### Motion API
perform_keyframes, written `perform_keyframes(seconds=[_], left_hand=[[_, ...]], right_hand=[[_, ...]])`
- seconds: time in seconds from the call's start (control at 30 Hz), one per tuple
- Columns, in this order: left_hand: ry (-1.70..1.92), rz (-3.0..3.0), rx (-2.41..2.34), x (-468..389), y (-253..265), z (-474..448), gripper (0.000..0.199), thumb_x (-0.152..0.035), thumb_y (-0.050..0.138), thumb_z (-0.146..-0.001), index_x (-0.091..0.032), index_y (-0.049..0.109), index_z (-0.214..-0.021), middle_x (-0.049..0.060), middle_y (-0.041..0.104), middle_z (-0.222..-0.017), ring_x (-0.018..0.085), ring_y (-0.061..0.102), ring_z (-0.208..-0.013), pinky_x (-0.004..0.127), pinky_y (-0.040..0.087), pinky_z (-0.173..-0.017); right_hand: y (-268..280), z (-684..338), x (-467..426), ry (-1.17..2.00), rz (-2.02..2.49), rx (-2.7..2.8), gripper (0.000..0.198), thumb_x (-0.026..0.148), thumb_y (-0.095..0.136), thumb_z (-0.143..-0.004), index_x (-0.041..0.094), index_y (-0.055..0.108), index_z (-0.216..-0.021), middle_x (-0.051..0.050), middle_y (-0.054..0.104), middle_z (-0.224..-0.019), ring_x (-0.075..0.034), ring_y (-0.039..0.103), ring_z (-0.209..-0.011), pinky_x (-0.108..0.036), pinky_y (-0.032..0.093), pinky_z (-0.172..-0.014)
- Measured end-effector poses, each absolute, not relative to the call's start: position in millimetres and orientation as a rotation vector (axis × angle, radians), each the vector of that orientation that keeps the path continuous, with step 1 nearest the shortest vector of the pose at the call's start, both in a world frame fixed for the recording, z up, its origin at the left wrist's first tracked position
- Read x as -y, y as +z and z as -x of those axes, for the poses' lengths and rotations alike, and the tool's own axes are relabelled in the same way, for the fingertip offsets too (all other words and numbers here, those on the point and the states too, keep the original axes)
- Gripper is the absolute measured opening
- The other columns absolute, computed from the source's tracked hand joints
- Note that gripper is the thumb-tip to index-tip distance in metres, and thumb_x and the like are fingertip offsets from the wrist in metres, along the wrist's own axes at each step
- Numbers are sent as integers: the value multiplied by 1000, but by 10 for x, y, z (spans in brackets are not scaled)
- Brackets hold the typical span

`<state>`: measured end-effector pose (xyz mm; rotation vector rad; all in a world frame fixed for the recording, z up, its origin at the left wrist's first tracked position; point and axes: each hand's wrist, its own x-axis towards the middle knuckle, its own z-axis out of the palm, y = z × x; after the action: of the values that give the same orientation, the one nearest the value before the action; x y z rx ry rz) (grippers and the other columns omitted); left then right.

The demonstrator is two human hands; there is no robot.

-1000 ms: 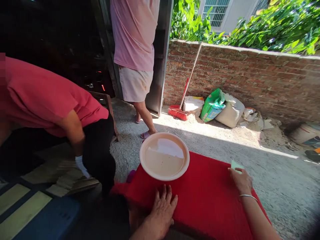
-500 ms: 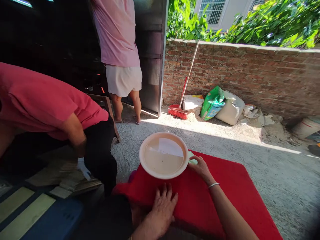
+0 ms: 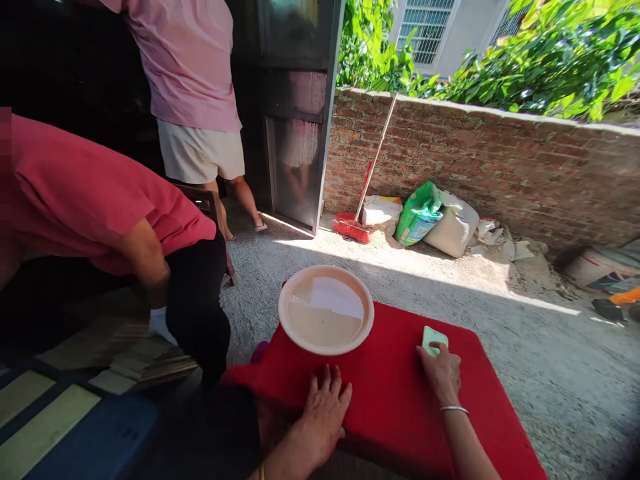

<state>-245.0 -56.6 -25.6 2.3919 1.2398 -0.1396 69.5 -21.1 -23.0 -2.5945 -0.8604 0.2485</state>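
Note:
A red cloth-covered table (image 3: 385,387) stands in front of me. At its far left corner sits a round, pale pink basin (image 3: 284,319) of water, with light reflecting off the surface. My left hand (image 3: 327,407) lies on the red covering just below the basin, fingers spread, holding nothing. Over on the table's right side, my right hand (image 3: 443,370) grips a small, flat, pale green rectangular piece (image 3: 431,337) with rounded corners; its exact kind is unclear. Between that piece and the basin is a stretch of red cloth.
A person in a red shirt (image 3: 105,193) bends at the left over flat stacked pieces (image 3: 150,363). Another person in pink (image 3: 193,73) stands by the metal door (image 3: 300,153). A broom (image 3: 353,230) and sacks (image 3: 453,227) line the brick wall (image 3: 500,160).
My right hand has carried the pale green piece rightward, away from the basin's rim. My left hand keeps its place on the table. The person in pink has shifted left.

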Motion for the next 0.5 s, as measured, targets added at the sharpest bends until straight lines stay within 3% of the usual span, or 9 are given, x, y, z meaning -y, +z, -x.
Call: perform_keyframes(seconds=[0.13, 0.23, 0.37, 0.5], left_hand=[[-127, -2396, -1234, 593, -197, 2489, 77, -44, 67, -86, -22, 39, -154, 22, 24, -164, 42, 17, -151, 66, 17, -119], [-120, -2410, -1238, 594, -209, 2490, 74, -45, 64, -89, -22, 38, -155, 22, 23, -164, 41, 16, -151, 65, 17, -119], [-166, -2410, -1243, 575, -247, 2459, 80, -41, 71, -84, -22, 39, -154, 22, 22, -164, 42, 16, -151, 66, 19, -119], [-206, -2392, -1237, 568, -202, 2426, 83, -35, 74, -81, -22, 38, -154, 22, 20, -164, 42, 16, -151, 65, 18, -119]], right_hand=[[-251, 303, 15, 383, 2314, 1333, 39, 45, 61, -75, 26, 70, -108, -9, 60, -104, -26, 65, -91, -34, 50, -73], [-306, 364, 84, 500, 2087, 1418, 31, 43, 66, -68, 27, 73, -94, -4, 61, -93, -23, 64, -85, -31, 50, -73], [-269, -485, 445, 349, 2160, 1182, 43, 52, 65, -65, 23, 74, -96, -7, 63, -84, -31, 64, -88, -37, 50, -74], [-150, -1471, 933, 181, 2510, 754, 63, 62, 55, -69, 17, 72, -110, -16, 65, -76, -40, 66, -81, -45, 46, -63]])
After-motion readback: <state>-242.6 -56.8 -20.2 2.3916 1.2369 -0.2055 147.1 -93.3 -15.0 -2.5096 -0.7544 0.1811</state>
